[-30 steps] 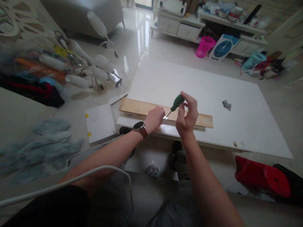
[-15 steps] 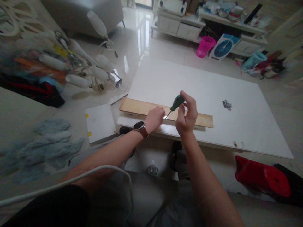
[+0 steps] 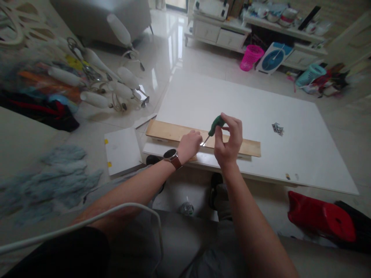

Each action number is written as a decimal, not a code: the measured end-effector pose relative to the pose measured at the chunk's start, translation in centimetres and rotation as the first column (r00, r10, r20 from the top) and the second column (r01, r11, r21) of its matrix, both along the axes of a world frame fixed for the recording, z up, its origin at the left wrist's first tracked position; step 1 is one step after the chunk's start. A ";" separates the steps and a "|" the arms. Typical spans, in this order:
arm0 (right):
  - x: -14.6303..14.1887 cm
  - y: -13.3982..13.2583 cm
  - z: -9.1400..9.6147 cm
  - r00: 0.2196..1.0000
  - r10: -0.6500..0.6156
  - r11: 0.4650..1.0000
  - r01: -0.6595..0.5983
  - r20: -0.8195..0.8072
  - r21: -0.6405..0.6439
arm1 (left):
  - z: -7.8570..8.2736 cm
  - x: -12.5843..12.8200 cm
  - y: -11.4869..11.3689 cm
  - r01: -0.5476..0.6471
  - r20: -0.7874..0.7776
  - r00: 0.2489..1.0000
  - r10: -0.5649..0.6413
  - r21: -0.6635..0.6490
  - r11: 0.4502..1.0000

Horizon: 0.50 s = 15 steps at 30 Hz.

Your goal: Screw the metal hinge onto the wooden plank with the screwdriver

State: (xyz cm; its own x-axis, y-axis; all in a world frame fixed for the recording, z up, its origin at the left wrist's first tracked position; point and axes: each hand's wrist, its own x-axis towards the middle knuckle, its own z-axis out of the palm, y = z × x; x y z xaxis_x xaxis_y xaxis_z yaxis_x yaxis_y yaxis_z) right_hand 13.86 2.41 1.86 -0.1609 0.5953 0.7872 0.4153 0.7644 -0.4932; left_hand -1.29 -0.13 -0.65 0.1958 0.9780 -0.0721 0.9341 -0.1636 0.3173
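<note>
My right hand (image 3: pixel 228 141) is wrapped round the green handle of a screwdriver (image 3: pixel 215 126), whose tip points down-left onto a light wooden plank (image 3: pixel 249 147). The plank lies along the near edge of a large white panel (image 3: pixel 246 100) on the floor. Just left of the tip, my left hand (image 3: pixel 189 144), with a watch on the wrist, rests curled on the plank; its fingers pinch something small and shiny that I cannot make out.
A small heap of screws (image 3: pixel 277 128) lies on the panel to the right. A chandelier (image 3: pixel 107 88) and a small white board (image 3: pixel 121 150) lie at the left, a red bag (image 3: pixel 320 218) at the lower right. White cabinets and baskets line the far wall.
My right hand's fingers have shifted round the screwdriver handle, turning it slightly. The left hand and the plank have stayed put.
</note>
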 end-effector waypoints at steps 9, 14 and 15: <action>-0.1 -0.2 0.1 0.998 0.025 0.999 -0.026 -0.054 -0.025 | 0.3 0.1 0.0 -0.010 -0.011 1.000 0.010 -0.018 1.000; -0.1 -0.1 0.1 0.994 -0.096 0.995 0.096 -0.052 -0.014 | -0.1 -0.1 0.0 0.001 -0.001 1.000 -0.001 0.003 1.000; -0.1 -0.1 0.1 0.993 -0.106 0.994 0.105 -0.045 -0.020 | -0.2 -0.1 0.0 0.001 0.001 1.000 -0.001 0.006 1.000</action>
